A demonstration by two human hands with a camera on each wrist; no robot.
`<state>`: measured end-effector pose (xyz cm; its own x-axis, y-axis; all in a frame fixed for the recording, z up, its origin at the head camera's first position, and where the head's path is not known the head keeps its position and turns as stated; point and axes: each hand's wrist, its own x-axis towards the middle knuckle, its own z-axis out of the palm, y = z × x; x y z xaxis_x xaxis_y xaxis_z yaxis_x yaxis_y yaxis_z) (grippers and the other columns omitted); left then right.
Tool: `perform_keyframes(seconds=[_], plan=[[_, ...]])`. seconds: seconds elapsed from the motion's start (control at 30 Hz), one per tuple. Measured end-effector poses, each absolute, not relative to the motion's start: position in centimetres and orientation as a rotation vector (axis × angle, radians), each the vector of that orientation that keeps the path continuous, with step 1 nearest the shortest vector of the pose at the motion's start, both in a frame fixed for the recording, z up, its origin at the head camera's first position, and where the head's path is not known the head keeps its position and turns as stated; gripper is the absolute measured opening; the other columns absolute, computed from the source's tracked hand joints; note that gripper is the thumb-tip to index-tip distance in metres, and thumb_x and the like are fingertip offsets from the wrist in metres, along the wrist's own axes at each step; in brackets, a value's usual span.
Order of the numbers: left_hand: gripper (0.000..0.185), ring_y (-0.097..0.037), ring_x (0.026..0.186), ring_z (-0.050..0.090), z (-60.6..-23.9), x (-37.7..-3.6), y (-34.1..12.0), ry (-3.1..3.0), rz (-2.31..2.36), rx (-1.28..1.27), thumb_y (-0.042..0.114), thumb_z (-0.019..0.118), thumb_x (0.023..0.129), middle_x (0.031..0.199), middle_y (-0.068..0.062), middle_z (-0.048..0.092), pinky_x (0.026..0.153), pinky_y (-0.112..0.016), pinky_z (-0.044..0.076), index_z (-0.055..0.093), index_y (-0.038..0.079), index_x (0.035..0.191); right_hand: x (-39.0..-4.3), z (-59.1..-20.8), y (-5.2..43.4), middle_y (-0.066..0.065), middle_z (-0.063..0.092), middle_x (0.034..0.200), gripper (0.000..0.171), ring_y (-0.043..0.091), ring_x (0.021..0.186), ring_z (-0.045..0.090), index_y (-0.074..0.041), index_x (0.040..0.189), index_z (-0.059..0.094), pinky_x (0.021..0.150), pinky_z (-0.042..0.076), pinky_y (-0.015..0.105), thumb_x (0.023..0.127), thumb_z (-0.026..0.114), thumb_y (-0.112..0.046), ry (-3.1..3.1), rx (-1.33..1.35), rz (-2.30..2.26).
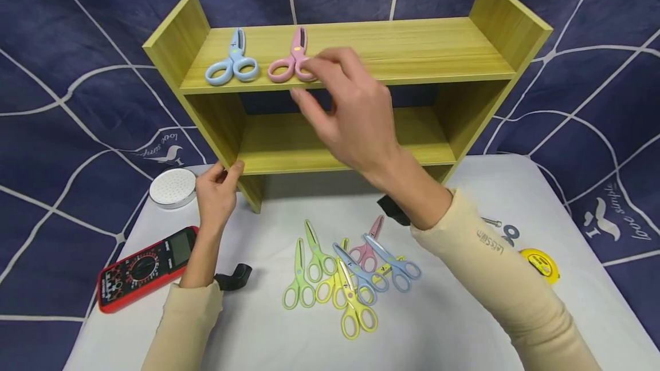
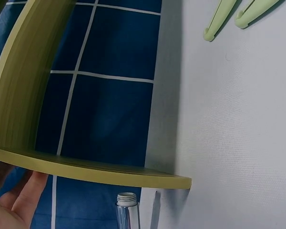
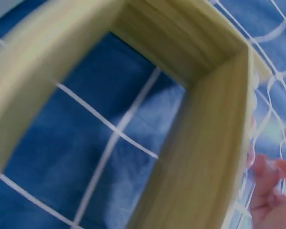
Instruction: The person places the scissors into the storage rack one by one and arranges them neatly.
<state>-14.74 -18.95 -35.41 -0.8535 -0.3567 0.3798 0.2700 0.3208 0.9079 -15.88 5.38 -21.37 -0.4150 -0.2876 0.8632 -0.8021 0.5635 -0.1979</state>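
Observation:
A pink pair of scissors [image 1: 298, 53] lies on the top board of the wooden shelf [image 1: 412, 53], blades toward the back. My right hand [image 1: 356, 110] hovers at its right handle loop, index fingertip overlapping the loop and thumb apart in front of the board's edge. To the left, a blue pair of scissors [image 1: 233, 60] lies alongside. My left hand [image 1: 216, 190] grips the shelf's left side panel low down, thumb at the front edge; in the left wrist view its fingers [image 2: 31, 195] press the panel's outer face. The right wrist view is blurred.
Several green, yellow, blue and pink scissors [image 1: 350, 308] lie heaped on the white table [image 1: 438, 331]. At left are a red multimeter [image 1: 146, 268] and a round shower head [image 1: 173, 186]. A yellow tape measure [image 1: 540, 264] and grey washers [image 1: 510, 232] sit at right.

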Motion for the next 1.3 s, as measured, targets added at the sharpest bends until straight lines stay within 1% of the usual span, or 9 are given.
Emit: perform_keyframes(seconds=[0.1, 0.2, 0.37, 0.47, 0.57, 0.7, 0.83, 1.0, 1.3], plan=[[0.025, 0.002, 0.074, 0.061, -35.3, -14.7, -19.0, -2.076, -1.562, 0.071, 0.003, 0.063, 0.093, 0.088, -0.004, 0.065, 0.065, -0.013, 0.051, 0.068, -0.014, 0.110, -14.3, -25.0, 5.3, 0.015, 0.062, 0.098, 0.024, 0.016, 0.060, 0.057, 0.002, 0.102, 0.071, 0.043, 0.043, 0.024, 0.091, 0.071, -0.019, -1.845, 1.029, 0.785], [0.024, 0.002, 0.073, 0.062, -35.2, -14.8, -19.0, -2.073, -1.551, 0.068, 0.003, 0.064, 0.092, 0.085, 0.002, 0.065, 0.064, -0.013, 0.051, 0.068, -0.014, 0.109, -12.4, -29.4, 5.0, 0.011, 0.061, 0.098, 0.022, 0.011, 0.058, 0.055, -0.002, 0.102, 0.070, 0.041, 0.036, 0.017, 0.090, 0.071, -0.021, -1.940, 1.165, 0.775], [0.022, 0.003, 0.072, 0.062, -35.1, -15.0, -19.0, -2.040, -1.573, 0.049, 0.000, 0.064, 0.092, 0.082, 0.010, 0.064, 0.062, -0.014, 0.052, 0.069, -0.016, 0.107, -9.2, -37.2, 5.0, 0.006, 0.057, 0.109, 0.031, 0.006, 0.060, 0.051, -0.011, 0.114, 0.066, 0.044, 0.037, 0.016, 0.095, 0.065, -0.036, -2.329, 1.276, 0.694], [0.022, 0.002, 0.072, 0.062, -35.2, -15.0, -18.9, -2.034, -1.583, 0.043, 0.000, 0.064, 0.091, 0.081, 0.011, 0.064, 0.062, -0.014, 0.052, 0.069, -0.016, 0.106, -7.2, -41.1, 5.2, 0.007, 0.054, 0.113, 0.042, 0.010, 0.065, 0.053, -0.014, 0.123, 0.061, 0.044, 0.040, 0.020, 0.095, 0.062, -0.047, -2.555, 1.275, 0.528], [0.022, 0.002, 0.072, 0.062, -35.3, -15.0, -18.9, -2.041, -1.568, 0.048, 0.001, 0.064, 0.092, 0.081, 0.010, 0.064, 0.062, -0.014, 0.051, 0.069, -0.016, 0.106, -5.7, -43.5, 5.3, 0.009, 0.052, 0.109, 0.053, 0.014, 0.069, 0.053, -0.016, 0.130, 0.057, 0.040, 0.038, 0.022, 0.093, 0.062, -0.054, -2.689, 1.245, 0.335], [0.023, 0.001, 0.073, 0.062, -35.4, -14.8, -18.9, -2.051, -1.554, 0.064, 0.002, 0.064, 0.093, 0.081, 0.012, 0.063, 0.063, -0.013, 0.050, 0.068, -0.015, 0.108, -4.9, -45.0, 5.6, 0.007, 0.049, 0.099, 0.054, 0.015, 0.068, 0.049, -0.018, 0.132, 0.057, 0.037, 0.033, 0.022, 0.091, 0.066, -0.051, -2.753, 1.187, 0.217], [0.024, -0.002, 0.072, 0.062, -35.5, -14.7, -18.9, -2.054, -1.545, 0.081, 0.003, 0.064, 0.093, 0.079, 0.013, 0.062, 0.062, -0.012, 0.049, 0.068, -0.014, 0.109, -5.0, -45.4, 5.7, 0.008, 0.050, 0.097, 0.044, 0.014, 0.065, 0.049, -0.018, 0.129, 0.058, 0.036, 0.031, 0.022, 0.092, 0.069, -0.036, -2.759, 1.188, 0.188], [0.022, -0.009, 0.068, 0.059, -35.7, -14.7, -18.8, -2.081, -1.478, 0.061, 0.003, 0.062, 0.094, 0.080, 0.001, 0.063, 0.057, -0.013, 0.045, 0.069, -0.015, 0.105, -5.3, -45.0, 5.6, 0.009, 0.051, 0.102, 0.039, 0.015, 0.065, 0.051, -0.018, 0.132, 0.057, 0.036, 0.030, 0.021, 0.093, 0.065, -0.020, -2.832, 1.226, 0.170], [0.021, -0.008, 0.068, 0.058, -35.7, -14.6, -18.6, -2.102, -1.434, 0.052, 0.003, 0.061, 0.095, 0.085, -0.016, 0.065, 0.058, -0.013, 0.043, 0.069, -0.015, 0.103, -5.3, -44.3, 5.5, 0.010, 0.054, 0.107, 0.047, 0.015, 0.065, 0.051, -0.021, 0.139, 0.056, 0.039, 0.033, 0.022, 0.092, 0.062, -0.015, -2.968, 1.257, 0.141]])
